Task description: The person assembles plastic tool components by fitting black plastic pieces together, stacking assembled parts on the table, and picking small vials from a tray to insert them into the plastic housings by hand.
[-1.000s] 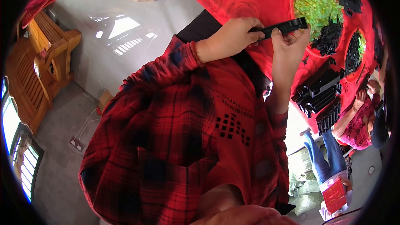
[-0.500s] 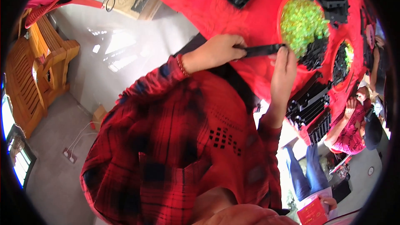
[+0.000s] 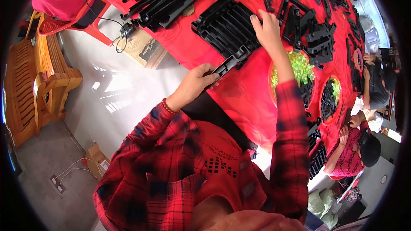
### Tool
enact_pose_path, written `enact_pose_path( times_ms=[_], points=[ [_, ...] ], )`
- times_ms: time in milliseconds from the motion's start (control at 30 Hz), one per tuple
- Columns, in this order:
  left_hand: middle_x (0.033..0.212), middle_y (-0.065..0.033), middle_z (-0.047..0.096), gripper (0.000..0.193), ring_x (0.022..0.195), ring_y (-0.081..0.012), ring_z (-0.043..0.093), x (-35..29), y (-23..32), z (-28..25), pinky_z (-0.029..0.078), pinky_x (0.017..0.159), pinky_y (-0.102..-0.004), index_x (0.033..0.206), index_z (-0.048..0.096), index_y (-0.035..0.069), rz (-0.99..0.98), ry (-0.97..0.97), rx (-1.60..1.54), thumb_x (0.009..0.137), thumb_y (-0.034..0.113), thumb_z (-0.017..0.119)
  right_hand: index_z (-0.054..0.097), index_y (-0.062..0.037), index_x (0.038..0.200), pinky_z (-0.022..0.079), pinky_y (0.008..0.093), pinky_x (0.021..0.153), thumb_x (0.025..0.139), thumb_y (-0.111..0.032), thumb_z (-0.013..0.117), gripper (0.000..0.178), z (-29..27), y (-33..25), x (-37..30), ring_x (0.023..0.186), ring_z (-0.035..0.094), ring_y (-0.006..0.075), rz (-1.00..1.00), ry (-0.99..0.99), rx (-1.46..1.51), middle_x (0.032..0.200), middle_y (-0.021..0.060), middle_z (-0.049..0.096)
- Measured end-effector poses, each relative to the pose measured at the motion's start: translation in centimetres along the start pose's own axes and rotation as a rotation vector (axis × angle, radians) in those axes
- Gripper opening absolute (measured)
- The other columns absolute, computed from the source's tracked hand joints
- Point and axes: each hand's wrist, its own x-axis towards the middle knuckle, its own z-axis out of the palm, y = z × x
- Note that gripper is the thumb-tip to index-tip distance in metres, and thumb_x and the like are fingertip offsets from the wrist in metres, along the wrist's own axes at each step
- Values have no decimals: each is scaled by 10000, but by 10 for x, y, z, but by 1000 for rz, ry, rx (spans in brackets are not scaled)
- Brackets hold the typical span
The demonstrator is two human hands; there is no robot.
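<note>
A long black plastic strip (image 3: 231,63) with raised, moulded edges is pinched at its near end by my left hand (image 3: 195,84). Its far end lies over the near corner of a tight row of similar black strips (image 3: 227,25) on the red tablecloth. My right hand (image 3: 269,32) reaches forward over the right side of that row. Its thumb and fingers are stretched out and slightly apart, at the end of the row, and I see nothing held in them. Partly behind my right forearm is a round red tray (image 3: 273,86) of small yellow-green pieces and black parts.
Loose black strips (image 3: 165,6) lie in a heap at the far left, and more black parts (image 3: 319,38) spread to the right. A second round tray (image 3: 323,117) holds small dark parts. Co-workers sit along the right side. A red plastic chair (image 3: 55,25) and cardboard box (image 3: 143,49) stand at left.
My right hand has let go of the black strip and moved forward to the row. My left hand has moved down and left, keeping hold of a black strip. The view has shifted too.
</note>
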Motion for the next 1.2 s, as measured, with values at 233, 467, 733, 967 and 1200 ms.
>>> enact_pose_path(
  times_ms=[233, 467, 733, 967, 1200],
  points=[
    [1118, -113, 578, 204, 898, -189, 607, 9, 4, -35, 493, 805, -315, 1068, 615, -39, 10, 172, -79, 932, 112, 639, 651, -132, 1251, 388, 506, 1035, 946, -635, 414, 635, 32, 55, 69, 1217, 525, 423, 186, -447, -34, 1191, 200, 641],
    [1348, -180, 543, 280, 1311, -337, 427, 93, 67, -99, 329, 1097, -446, 988, 669, -25, 745, 255, 815, 831, 204, 695, 645, -105, 1261, 422, 416, 992, 910, -521, 600, 546, 24, 39, 34, 1139, 540, 375, 62, -345, 10, 1133, 223, 598],
    [1406, -250, 490, 332, 1385, -340, 392, 158, 87, -109, 367, 1061, -350, 1009, 658, -51, 472, -229, 634, 914, 264, 615, 645, -167, 1252, 471, 417, 882, 891, -423, 661, 442, 27, 28, 28, 1000, 585, 348, 74, -330, -45, 948, 152, 601],
    [1469, -176, 474, 296, 1143, -283, 589, 136, 85, -113, 453, 930, -318, 1003, 640, -82, 461, -230, 806, 897, 194, 625, 631, -195, 1286, 471, 408, 894, 870, -340, 683, 444, 33, 19, 12, 1025, 583, 332, 10, -291, 83, 990, 141, 598],
    [1413, -246, 494, 330, 1183, -345, 568, 111, 75, -122, 460, 948, -358, 1015, 662, -79, 522, -250, 856, 891, 223, 614, 624, -193, 1297, 471, 413, 906, 880, -307, 675, 435, 34, -8, -3, 1022, 575, 331, 27, -309, 73, 981, 138, 589]
  ],
)
